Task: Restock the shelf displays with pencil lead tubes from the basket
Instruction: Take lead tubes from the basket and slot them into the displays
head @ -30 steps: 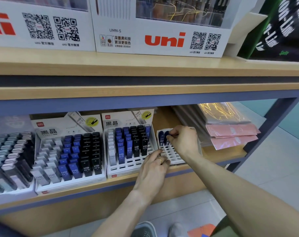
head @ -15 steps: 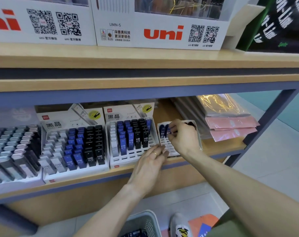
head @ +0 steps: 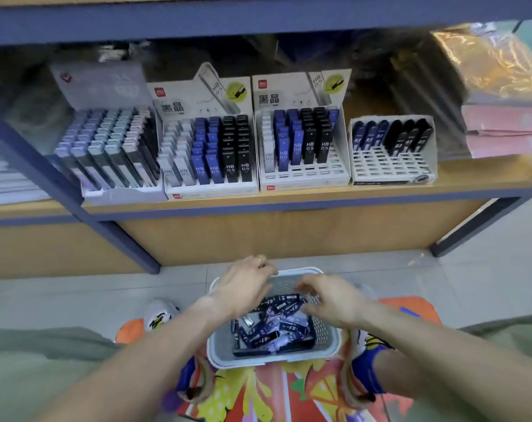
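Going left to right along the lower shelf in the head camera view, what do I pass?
Pastel tube display → first HB 0.5 display → second HB 0.5 display → small, mostly empty tray with a few blue and black tubes → pink packets.

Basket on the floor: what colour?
Pale grey-white basket, perforated walls; head view.

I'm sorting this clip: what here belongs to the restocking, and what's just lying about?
Job: basket, lead tubes in it, four shelf displays, left hand, right hand.
Lying about: pink packets, gold packets, bright floor mat.
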A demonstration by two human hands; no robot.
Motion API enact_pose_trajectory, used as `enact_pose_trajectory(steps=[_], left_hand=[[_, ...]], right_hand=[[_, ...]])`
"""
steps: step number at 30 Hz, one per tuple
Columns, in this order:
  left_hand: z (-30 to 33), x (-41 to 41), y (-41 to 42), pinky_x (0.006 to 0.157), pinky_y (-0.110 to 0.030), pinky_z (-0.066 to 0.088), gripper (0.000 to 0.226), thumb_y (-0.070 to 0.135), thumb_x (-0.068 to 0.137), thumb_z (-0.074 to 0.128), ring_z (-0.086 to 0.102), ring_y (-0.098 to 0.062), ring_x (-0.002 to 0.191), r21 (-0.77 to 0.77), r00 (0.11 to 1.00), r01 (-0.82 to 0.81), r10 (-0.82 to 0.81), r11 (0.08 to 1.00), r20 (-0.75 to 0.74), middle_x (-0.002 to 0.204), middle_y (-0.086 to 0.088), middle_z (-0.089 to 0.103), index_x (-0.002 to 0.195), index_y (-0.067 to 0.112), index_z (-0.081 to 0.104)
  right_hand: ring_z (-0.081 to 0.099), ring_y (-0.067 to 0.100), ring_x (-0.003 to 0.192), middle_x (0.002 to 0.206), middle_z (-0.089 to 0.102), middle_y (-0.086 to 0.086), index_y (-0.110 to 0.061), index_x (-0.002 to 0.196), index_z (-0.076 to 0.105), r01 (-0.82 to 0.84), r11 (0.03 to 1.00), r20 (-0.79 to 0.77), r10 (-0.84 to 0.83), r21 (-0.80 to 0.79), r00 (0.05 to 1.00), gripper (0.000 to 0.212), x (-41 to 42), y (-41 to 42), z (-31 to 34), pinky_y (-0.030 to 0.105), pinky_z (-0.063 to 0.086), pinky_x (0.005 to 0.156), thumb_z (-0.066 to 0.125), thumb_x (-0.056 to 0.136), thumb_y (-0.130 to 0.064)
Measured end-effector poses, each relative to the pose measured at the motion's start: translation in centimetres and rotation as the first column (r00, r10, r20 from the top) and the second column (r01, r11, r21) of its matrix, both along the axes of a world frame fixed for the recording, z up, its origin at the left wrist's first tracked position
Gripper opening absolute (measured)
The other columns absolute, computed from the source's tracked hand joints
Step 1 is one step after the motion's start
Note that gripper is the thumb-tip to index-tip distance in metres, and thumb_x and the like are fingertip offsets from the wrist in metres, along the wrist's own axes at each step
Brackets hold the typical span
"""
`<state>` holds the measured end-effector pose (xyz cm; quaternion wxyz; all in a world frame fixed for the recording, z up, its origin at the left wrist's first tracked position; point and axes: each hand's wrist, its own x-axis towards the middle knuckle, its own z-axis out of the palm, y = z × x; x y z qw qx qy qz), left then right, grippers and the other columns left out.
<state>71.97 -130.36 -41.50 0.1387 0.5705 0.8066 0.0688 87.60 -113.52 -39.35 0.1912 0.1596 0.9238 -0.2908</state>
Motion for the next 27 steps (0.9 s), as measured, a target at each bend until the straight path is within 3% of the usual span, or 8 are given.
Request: enact_pose_trajectory(steps=[4,9,15,19,27], left_hand=[[-4.9,0.5,-2.4,0.113,-0.043,0.042,0.049,0.035,0.102,0.059,0.053,-0.029,0.132,-0.313,0.967,-0.113,0.176,0.943,0.183,0.143,-0.009,0.055,0.147,0.020,0.047],[-10.3,0.9,-2.6,0.112,-0.043,0.043,0.060,0.034,0.100,0.063,0.052,-0.034,0.133,-0.462,0.907,-0.150,0.308,0.874,0.289,0.147,-0.016,0.053,0.152,0.017,0.040],[-15.4,1.9,-1.2,0.108,-0.041,0.045,0.059,0.031,0.098,0.066,0.054,-0.034,0.128,-0.522,0.845,-0.158,0.388,0.838,0.368,0.141,-0.017,0.054,0.149,0.013,0.042],[-17.9,3.4,-0.9,0.110,-0.043,0.045,0.056,0.029,0.092,0.072,0.055,-0.030,0.127,-0.511,0.807,-0.116,0.381,0.852,0.451,0.138,-0.012,0.056,0.143,0.020,0.050],[-19.6,4.0,-0.9,0.109,-0.041,0.043,0.049,0.026,0.094,0.069,0.049,-0.030,0.130,-0.497,0.811,-0.098,0.359,0.862,0.462,0.135,-0.013,0.056,0.140,0.018,0.055]], right_hand=[[0.057,0.021,0.128,0.143,0.059,0.002,-0.017,0.140,0.054,0.031,0.998,0.179,-0.023,-0.045,0.984,0.046,-0.6,-1.1,-6.2,0.034,0.045,0.109,0.067,0.096,-0.024],[0.059,0.029,0.122,0.135,0.063,0.011,-0.013,0.136,0.056,0.011,1.000,0.334,-0.001,-0.028,0.943,0.042,-1.2,-2.6,-12.3,0.038,0.048,0.104,0.063,0.095,-0.014],[0.064,0.031,0.112,0.120,0.066,0.013,-0.018,0.121,0.061,-0.097,0.995,0.426,0.097,-0.021,0.899,0.032,-2.0,-3.3,-17.8,0.034,0.051,0.096,0.060,0.091,-0.009],[0.062,0.032,0.113,0.123,0.063,0.013,-0.023,0.135,0.052,-0.218,0.975,0.450,0.209,-0.032,0.868,0.044,-2.5,-3.5,-19.8,0.038,0.051,0.099,0.056,0.093,-0.009],[0.045,0.036,0.128,0.136,0.051,0.017,-0.009,0.140,0.044,-0.350,0.937,0.509,0.306,-0.010,0.805,0.048,-3.2,-3.3,-21.8,0.043,0.039,0.110,0.057,0.095,-0.016]])
